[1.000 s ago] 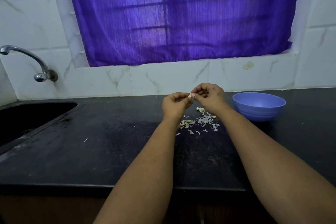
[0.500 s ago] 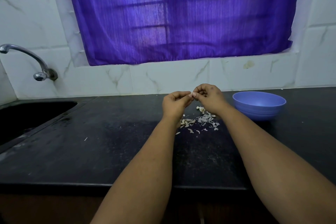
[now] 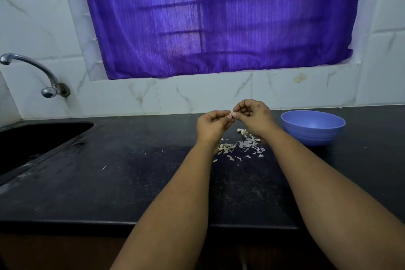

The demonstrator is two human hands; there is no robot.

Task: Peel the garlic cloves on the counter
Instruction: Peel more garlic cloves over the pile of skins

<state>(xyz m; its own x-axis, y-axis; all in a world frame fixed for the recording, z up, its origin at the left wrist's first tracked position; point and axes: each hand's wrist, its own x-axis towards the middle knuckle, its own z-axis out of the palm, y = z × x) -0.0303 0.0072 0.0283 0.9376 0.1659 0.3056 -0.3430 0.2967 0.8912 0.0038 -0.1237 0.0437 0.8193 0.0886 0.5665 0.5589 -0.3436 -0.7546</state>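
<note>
- Your left hand [image 3: 211, 126] and right hand [image 3: 254, 116] pinch one garlic clove [image 3: 230, 114] between curled fingertips.
- Peels [image 3: 241, 148] lie beneath; the blue bowl [image 3: 313, 127] sits near, right.
- Bare counter [image 3: 131, 171] stretches left toward the sink [image 3: 39, 136].

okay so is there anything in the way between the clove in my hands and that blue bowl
Nothing visible blocks it. The garlic clove is pinched between your left hand and right hand, above the counter. The blue bowl stands open just beyond your right wrist; only loose peels lie below.
</note>
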